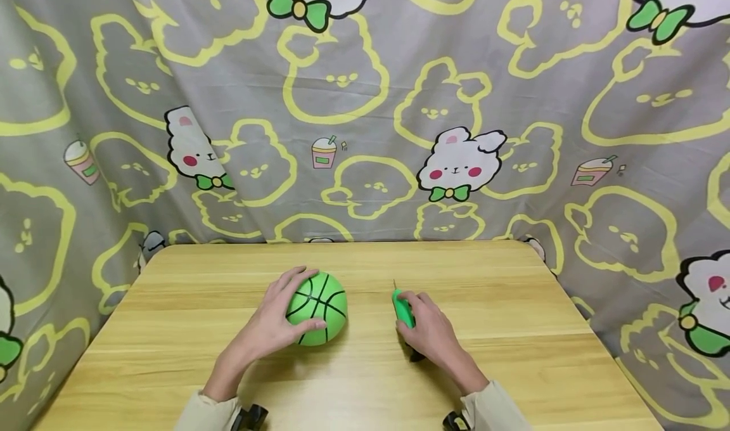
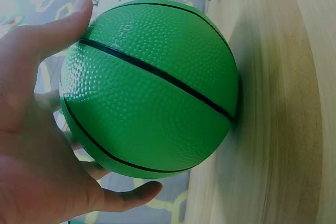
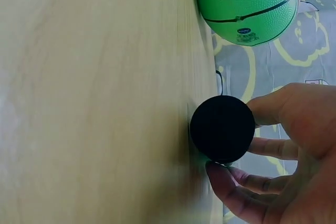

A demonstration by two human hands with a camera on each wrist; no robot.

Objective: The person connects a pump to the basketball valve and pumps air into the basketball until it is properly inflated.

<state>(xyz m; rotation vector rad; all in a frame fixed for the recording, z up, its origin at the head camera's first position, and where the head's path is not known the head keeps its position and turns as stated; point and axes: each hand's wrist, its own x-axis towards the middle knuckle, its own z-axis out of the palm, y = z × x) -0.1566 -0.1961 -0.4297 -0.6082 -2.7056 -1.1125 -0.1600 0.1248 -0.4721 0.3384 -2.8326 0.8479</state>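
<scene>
A small green basketball with black lines rests on the wooden table. My left hand holds it from the left, thumb on the near side and fingers around the far side. To the right of the ball, my right hand grips a green ball pump lying low at the tabletop, its thin needle pointing to the far edge. In the right wrist view the pump's round black end faces the camera, with thumb and fingers around it. A gap of bare table separates ball and pump.
The wooden table ends at a straight far edge. Behind it and at both sides hangs a grey curtain with yellow bear outlines and white rabbit prints. Dark straps sit at both wrists, by pale sleeves.
</scene>
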